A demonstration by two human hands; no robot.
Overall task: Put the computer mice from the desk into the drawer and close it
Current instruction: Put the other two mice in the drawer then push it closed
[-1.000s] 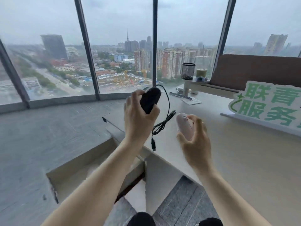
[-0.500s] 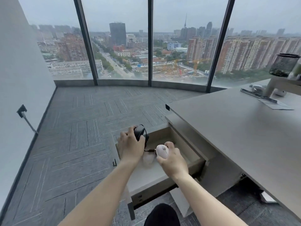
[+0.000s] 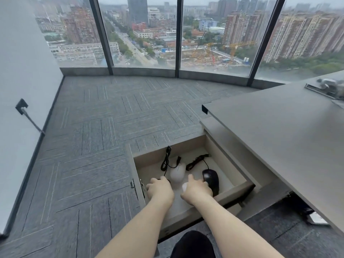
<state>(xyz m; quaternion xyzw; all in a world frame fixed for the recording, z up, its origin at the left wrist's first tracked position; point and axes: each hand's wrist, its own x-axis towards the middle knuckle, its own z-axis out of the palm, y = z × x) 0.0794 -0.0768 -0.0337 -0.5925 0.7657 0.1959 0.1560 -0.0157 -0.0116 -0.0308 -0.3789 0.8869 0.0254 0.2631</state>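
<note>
The open drawer juts out from under the desk. Both my hands are low inside its near end. My left hand is shut on a black wired mouse, almost all hidden; its cable loops up over the drawer's back wall. A pale mouse is gripped in my right hand, and only its tip shows. Two more mice lie on the drawer bottom: a white mouse in the middle and a black mouse to the right, next to my right hand.
The desk top overhangs the drawer on the right, with a metal plate and small items at its far edge. A grey carpet floor spreads left to a white wall with a socket. Floor-to-ceiling windows stand behind.
Both hands have carried the black mouse and the pale mouse from above the desk down into the drawer. They now sit lower and nearer the drawer's front than half a second ago.
</note>
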